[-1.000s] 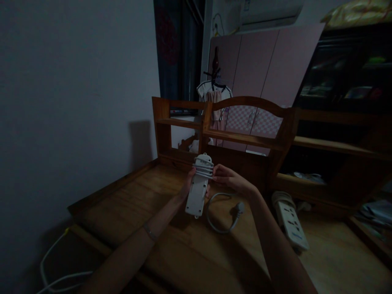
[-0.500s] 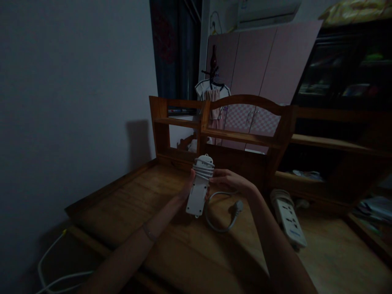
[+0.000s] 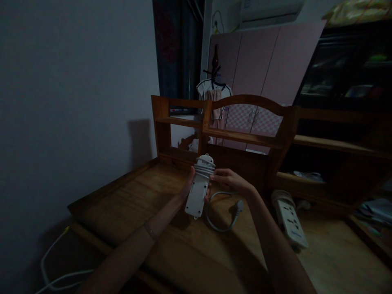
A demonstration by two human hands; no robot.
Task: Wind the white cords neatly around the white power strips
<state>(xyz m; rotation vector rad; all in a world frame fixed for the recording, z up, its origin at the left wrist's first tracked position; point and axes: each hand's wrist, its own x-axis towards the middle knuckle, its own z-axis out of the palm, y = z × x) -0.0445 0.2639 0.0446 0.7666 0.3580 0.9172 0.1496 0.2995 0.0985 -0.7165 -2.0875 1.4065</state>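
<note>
While left fingers (image 3: 208,193) curl round an oblong white plastic power strip (image 3: 196,198), right fingers (image 3: 219,178) pinch grey cord (image 3: 203,172) at its edge.

left hand (image 3: 185,190): bare; forearm (image 3: 167,215): thin silvery bracelet (image 3: 150,231); right hand (image 3: 231,179): bare

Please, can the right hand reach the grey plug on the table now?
Probably yes: the grey plug is on the table near the right hand, and nothing visible covers it. However, that hand is at the wound cord, which it may need to leave first.
</note>
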